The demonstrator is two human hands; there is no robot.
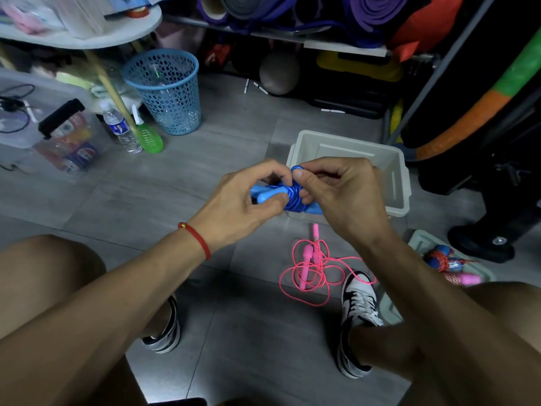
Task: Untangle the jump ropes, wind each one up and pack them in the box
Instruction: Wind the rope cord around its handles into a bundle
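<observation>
Above grey floor (228, 148), left hand (243, 200) and right hand (339, 194) grip blue rope (295, 197).

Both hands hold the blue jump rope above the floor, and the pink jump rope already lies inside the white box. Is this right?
Not quite. In the head view the pink jump rope lies loose on the floor, in front of the white box, not inside it. Both the left hand and right hand do hold the blue jump rope.

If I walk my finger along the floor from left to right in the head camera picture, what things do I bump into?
Water bottle → green spray bottle → blue mesh basket → blue jump rope held in both hands → white box → tray with wound ropes. The pink jump rope lies lower down, nearer the shoes.
</observation>
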